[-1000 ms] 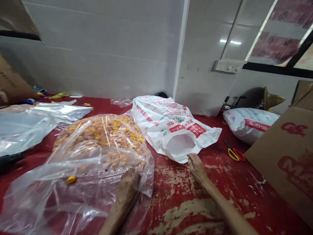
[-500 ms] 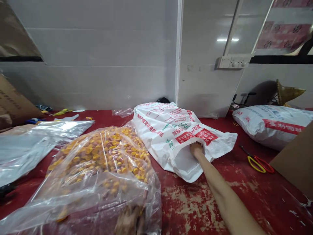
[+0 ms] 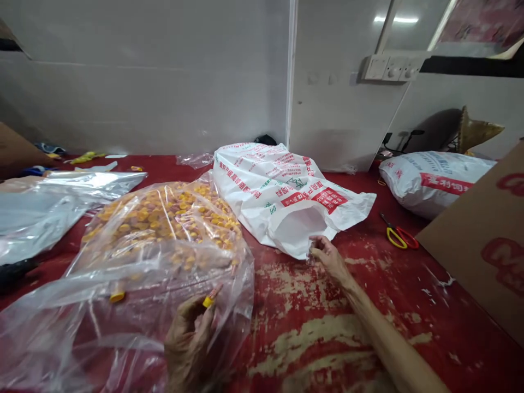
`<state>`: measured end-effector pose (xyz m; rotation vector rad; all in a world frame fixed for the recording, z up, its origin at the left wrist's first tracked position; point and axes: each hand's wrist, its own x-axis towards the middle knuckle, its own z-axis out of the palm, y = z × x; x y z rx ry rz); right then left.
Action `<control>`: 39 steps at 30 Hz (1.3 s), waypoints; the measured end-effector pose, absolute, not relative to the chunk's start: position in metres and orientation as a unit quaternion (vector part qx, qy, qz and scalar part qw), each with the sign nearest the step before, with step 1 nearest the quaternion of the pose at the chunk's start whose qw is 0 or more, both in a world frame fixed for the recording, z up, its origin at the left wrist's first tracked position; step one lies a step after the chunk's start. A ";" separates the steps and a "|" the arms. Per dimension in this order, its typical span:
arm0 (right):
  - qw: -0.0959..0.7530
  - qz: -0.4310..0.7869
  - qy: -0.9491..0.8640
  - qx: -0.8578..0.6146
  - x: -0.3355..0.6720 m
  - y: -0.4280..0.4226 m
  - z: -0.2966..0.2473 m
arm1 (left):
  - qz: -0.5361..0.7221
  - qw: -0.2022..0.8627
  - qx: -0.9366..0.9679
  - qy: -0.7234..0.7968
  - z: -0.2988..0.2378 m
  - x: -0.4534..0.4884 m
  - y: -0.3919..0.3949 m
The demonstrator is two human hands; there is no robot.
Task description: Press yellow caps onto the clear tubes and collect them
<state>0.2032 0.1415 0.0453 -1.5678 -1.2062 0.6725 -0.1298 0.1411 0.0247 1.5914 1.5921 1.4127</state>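
Observation:
My left hand [image 3: 186, 335] pinches a small piece with a yellow cap and a pinkish-brown end [image 3: 208, 301] between thumb and fingers. Under and around that hand lies a clear plastic bag [image 3: 135, 322], loosely spread. Many similar yellow-capped pieces [image 3: 159, 210] fill its far part, and a single one [image 3: 117, 295] sits nearer. Just outside the mouth of a white printed woven sack [image 3: 262, 191] is my right hand [image 3: 326, 256], its fingers pinched together. Something small and see-through may be at its fingertips; I cannot make it out. The sack lies flat with its opening facing me.
Scissors with yellow and red handles [image 3: 399, 236] lie on the worn red tabletop [image 3: 286, 316]. A cardboard box [image 3: 483, 245] stands at the right, before a full white sack [image 3: 434, 177]. Clear and silvery plastic sheets [image 3: 49, 213] lie on the left. A wall socket strip [image 3: 391, 68] hangs behind.
My right hand has come out of the woven sack toward me. My left hand has lifted and moved slightly left, with the yellow-capped piece now plainly visible. The camera view has shifted.

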 end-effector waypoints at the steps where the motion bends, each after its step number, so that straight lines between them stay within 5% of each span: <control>1: 0.536 0.301 -0.483 -0.623 0.193 0.121 0.045 | 0.522 0.265 0.582 0.564 0.033 -0.123 0.125; 6: 0.690 0.411 -0.359 -0.476 0.147 0.037 0.045 | 0.511 0.442 0.586 0.448 0.054 -0.068 0.058; 13: 0.656 0.450 -0.355 -0.490 0.131 -0.016 0.039 | 0.482 0.602 0.502 0.392 0.040 -0.029 0.019; 23: 0.627 0.405 -0.415 -0.520 0.131 -0.031 0.041 | 0.446 0.604 0.524 0.400 0.048 -0.029 0.009; 39: 0.461 0.345 -0.544 -0.610 0.138 -0.039 0.037 | 0.449 0.578 0.555 0.395 0.047 -0.041 0.015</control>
